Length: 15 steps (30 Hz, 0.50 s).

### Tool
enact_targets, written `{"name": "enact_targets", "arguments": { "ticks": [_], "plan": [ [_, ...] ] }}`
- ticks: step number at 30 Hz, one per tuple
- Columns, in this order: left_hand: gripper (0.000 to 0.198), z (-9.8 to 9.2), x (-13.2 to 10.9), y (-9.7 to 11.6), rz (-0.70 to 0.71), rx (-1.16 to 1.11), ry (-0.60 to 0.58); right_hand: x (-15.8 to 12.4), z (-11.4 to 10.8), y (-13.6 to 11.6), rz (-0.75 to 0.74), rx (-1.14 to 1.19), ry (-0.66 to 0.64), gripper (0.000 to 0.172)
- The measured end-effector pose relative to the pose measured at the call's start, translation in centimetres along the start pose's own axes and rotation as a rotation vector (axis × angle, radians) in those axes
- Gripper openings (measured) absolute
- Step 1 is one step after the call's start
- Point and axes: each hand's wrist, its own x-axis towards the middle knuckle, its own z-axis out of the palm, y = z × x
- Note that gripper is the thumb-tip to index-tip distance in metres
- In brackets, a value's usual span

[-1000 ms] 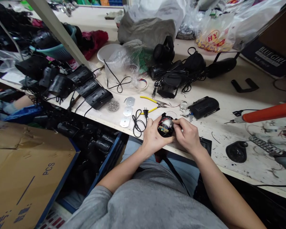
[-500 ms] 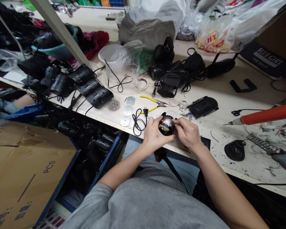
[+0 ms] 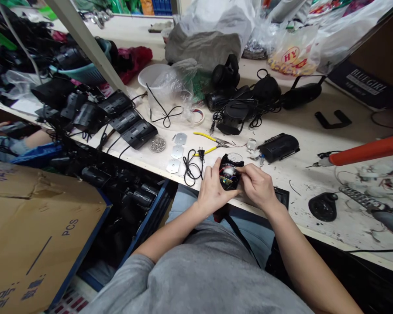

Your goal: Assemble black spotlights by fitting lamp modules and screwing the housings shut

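Observation:
At the table's front edge a round black housing lies open toward me, with a small circuit board, wires and a pale round part inside. My left hand is wrapped round its left and near sides, thumb along the near rim. My right hand pinches at the right side of the housing; what its fingertips hold is hidden. Just left lies a coiled black power cord with a two-pin plug. Yellow-handled pliers rest behind it, near a black half-shell.
Metal plates and a pile of small screws lie left. An orange electric screwdriver hangs at right above white parts. Black lamp-like units fill the back. A cardboard box stands left; another person's arm shows at far left.
The housing has tilted, so its clear round front now shows at the far side and the inner parts face me more. Both hands stay on it, and the view has shifted slightly.

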Motion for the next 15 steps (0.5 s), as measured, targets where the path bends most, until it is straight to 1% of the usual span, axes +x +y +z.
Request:
{"name": "enact_targets", "arguments": {
  "ticks": [3, 5, 6, 7, 8, 11, 13, 15],
  "plan": [
    [0.116, 0.2, -0.7, -0.5, 0.055, 0.013, -0.014, -0.2, 0.0, 0.0, -0.014, -0.036, -0.009, 0.022],
    [0.115, -0.2, -1.1, -0.6, 0.086, 0.023, -0.02, -0.3, 0.0, 0.1, -0.022, -0.059, -0.009, 0.023],
    [0.111, -0.6, -1.2, -0.7, 0.095, 0.026, -0.02, -0.3, -0.1, 0.1, -0.026, -0.069, -0.006, 0.022],
    [0.103, -1.0, -1.1, -0.7, 0.096, 0.023, -0.019, -0.3, -0.1, 0.1, -0.028, -0.078, -0.002, 0.021],
    [0.09, -1.6, -0.9, -0.7, 0.088, 0.012, -0.016, -0.3, -0.1, 0.1, -0.03, -0.086, 0.004, 0.02],
    [0.045, -3.1, 0.6, -0.8, 0.075, -0.083, 0.009, -0.2, -0.2, 0.0, -0.033, -0.109, 0.026, 0.014],
    [0.027, -3.5, 2.1, -0.8, 0.095, -0.161, 0.031, -0.1, -0.2, -0.3, -0.038, -0.124, 0.043, 0.01],
    [0.015, -3.4, 3.6, -0.6, 0.107, -0.21, 0.034, 0.1, 0.0, -0.5, -0.046, -0.138, 0.054, 0.007]
  ]
}}
